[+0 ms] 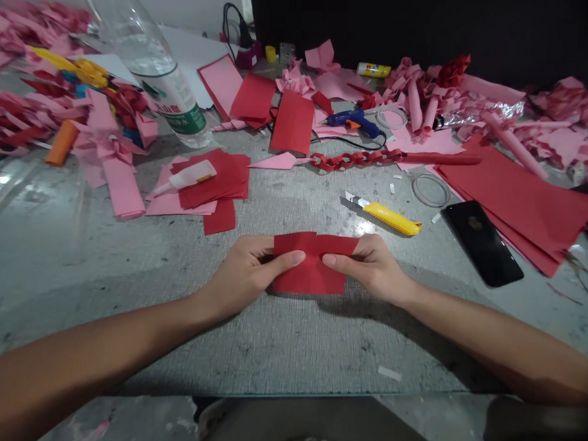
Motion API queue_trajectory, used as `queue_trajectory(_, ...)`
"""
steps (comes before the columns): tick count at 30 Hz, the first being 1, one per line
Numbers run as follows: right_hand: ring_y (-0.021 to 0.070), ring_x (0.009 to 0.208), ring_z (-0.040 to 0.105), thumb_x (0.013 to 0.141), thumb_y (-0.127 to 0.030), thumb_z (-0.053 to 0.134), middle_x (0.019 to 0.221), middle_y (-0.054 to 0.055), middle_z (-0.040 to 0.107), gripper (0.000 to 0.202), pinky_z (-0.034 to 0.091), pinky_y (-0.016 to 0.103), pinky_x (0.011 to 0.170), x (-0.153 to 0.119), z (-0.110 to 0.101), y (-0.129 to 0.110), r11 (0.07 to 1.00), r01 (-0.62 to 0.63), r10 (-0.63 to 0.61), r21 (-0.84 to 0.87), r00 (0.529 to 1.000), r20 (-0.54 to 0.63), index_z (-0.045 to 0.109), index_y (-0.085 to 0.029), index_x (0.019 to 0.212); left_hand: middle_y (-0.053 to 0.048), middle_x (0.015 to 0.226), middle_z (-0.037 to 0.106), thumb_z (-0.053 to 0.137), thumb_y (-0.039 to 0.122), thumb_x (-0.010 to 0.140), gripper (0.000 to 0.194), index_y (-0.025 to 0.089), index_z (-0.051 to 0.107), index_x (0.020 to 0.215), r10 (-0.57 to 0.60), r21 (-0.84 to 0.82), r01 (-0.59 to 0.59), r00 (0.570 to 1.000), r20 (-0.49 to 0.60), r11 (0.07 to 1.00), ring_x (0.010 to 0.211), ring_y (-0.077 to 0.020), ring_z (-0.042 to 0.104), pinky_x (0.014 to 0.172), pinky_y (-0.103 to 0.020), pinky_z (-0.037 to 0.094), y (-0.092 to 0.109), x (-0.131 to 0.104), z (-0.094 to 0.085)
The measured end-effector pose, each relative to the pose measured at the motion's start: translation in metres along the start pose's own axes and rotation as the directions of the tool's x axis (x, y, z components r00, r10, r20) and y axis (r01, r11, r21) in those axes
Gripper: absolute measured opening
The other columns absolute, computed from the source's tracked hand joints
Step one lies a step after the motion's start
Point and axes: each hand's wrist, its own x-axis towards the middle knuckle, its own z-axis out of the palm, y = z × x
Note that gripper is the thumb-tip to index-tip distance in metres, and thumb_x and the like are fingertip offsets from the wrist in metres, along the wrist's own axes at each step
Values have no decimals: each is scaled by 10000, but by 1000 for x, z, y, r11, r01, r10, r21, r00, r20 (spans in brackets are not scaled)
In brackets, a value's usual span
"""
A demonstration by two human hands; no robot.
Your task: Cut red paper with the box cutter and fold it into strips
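Note:
A red paper piece [311, 276] is held up between both hands over the front middle of the table, with a small slit or gap at its top edge. My left hand [261, 267] grips its left side, thumb on the near face and fingers hidden behind. On the right side my right hand [364, 265] pinches it the same way. The thumbs point toward each other, a short gap apart. A yellow cutter [390, 217] with its blade out lies beyond my right hand. Red paper pieces [221, 179] with a white glue tube [192, 175] on top lie beyond my left hand.
A plastic bottle [173, 100] stands at the back left. A red paper chain [356, 159], a blue glue gun [358, 122] and pink scraps lie behind. At right are a black phone [483, 243], a tape ring [431, 190] and red sheets [526, 196].

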Motion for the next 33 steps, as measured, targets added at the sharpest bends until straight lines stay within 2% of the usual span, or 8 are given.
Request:
queue_trajectory(8, 129, 701, 720, 986, -362, 794, 860, 11, 849, 197, 571, 249, 684, 0, 1, 1, 1000, -1, 1, -18, 1000, -14, 872, -207, 894, -21, 978, 865, 742, 505, 988, 278, 286, 892, 1069, -31, -13, 31, 1000, -4, 999, 843, -210, 753, 721, -305, 564, 3, 1, 1)
queue_trajectory(16, 136, 676, 712, 991, -365, 785, 840, 12, 840, 214, 560, 255, 648, -1, 1, -2, 1000, 1, -2, -31, 1000, -17, 865, -205, 872, -15, 1007, 870, 747, 501, 982, 263, 298, 892, 1067, -37, -35, 37, 999, -6, 999, 887, -225, 772, 764, -322, 584, 3, 0, 2)
queue_trajectory(25, 145, 705, 725, 985, -370, 788, 814, 4, 826, 204, 596, 267, 690, 0, 2, -4, 1000, 4, -4, -29, 1000, -20, 869, -207, 892, -6, 1002, 873, 741, 506, 984, 265, 294, 888, 1046, -39, -22, 39, 999, -5, 999, 882, -214, 770, 763, -310, 579, 4, 1, 3)
queue_trajectory(33, 154, 734, 726, 972, -409, 810, 890, 29, 846, 221, 592, 273, 689, -1, 2, -1, 995, 47, -50, -86, 998, -27, 862, -202, 915, -31, 962, 850, 735, 531, 979, 307, 248, 852, 966, -54, 19, 53, 999, 10, 998, 856, -221, 750, 735, -316, 560, 7, 2, 2)
